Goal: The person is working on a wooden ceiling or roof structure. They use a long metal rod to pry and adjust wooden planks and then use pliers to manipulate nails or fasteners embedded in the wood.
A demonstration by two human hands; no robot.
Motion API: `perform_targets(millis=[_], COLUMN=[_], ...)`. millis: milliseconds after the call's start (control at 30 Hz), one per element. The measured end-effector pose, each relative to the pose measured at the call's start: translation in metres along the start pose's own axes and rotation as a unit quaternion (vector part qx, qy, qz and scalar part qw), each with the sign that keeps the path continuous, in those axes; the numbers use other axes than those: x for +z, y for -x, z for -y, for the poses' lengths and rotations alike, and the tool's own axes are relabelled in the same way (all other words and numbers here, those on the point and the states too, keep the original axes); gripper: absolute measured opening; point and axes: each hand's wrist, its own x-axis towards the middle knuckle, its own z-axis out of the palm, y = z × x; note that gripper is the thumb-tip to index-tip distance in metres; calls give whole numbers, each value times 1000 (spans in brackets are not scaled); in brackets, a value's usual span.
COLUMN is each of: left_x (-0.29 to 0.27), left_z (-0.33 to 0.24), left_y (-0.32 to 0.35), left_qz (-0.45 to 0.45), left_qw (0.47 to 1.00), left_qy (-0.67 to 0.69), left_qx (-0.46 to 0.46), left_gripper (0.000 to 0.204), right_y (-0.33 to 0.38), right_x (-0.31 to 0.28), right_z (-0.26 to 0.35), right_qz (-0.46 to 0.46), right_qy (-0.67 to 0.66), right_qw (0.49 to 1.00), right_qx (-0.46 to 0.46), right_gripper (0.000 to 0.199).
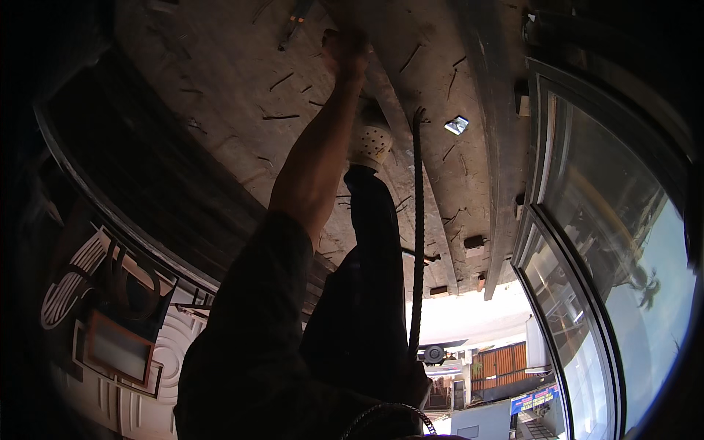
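My left arm stretches down over the floor, and my left hand (345, 55) is closed in a fist close to the floor; what it holds, if anything, is hidden in shadow. Beside it lies a tool with orange-and-black handles (295, 20), perhaps pliers. A long, dark twisted rod (418, 235), splayed at its far end, runs straight along my right side. At its near end my right hand (421, 384) appears closed around it, mostly in the dark. My foot in a beige perforated clog (372, 143) is planted between my left hand and the rod.
Short dark offcuts (281, 117) litter the floor. A small shiny silver packet (456, 125) lies right of the rod. Long flat beams (411, 147) run lengthwise. A dark-handled tool (422, 256) lies by the rod. A framed glass panel (587, 220) stands at right, framed pieces (121, 348) at left.
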Motion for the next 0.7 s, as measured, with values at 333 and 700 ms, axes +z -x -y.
perform_targets(millis=[333,700], left_x=[30,-76], left_z=[30,55], left_y=[-44,26], left_qz=[46,251], left_qw=[997,935], left_qy=[36,208], left_qx=[56,-136], left_gripper=[76,76], right_y=[28,117], right_x=[7,9], right_z=[32,-10], right_qz=[-32,-157], right_qy=[2,-69], right_qw=[999,985], right_qx=[16,-18], right_gripper=[15,10])
